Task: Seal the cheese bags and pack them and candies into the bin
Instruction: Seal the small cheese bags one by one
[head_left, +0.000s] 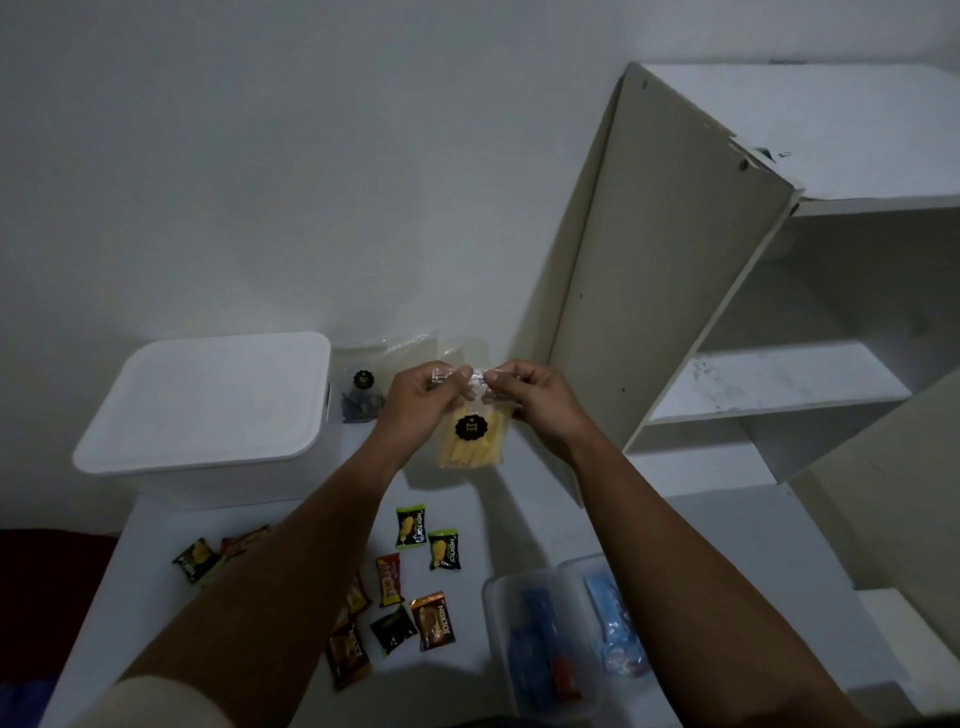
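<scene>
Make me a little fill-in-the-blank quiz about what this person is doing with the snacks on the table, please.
1. Both hands, the left hand and the right hand, pinch the top of a clear plastic bag of yellow cheese sticks that has a round ____ label.
2. The white plastic bin has its lid ____.
3. The small wrapped candies lie on the ____.

Missing words: black; on; table

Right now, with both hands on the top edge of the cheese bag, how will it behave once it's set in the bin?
The cheese bag looks like thin clear film, so probably floppy and slippery. It hangs from the left hand and right hand, so likely light. The yellow sticks inside may snap if squeezed.
</scene>
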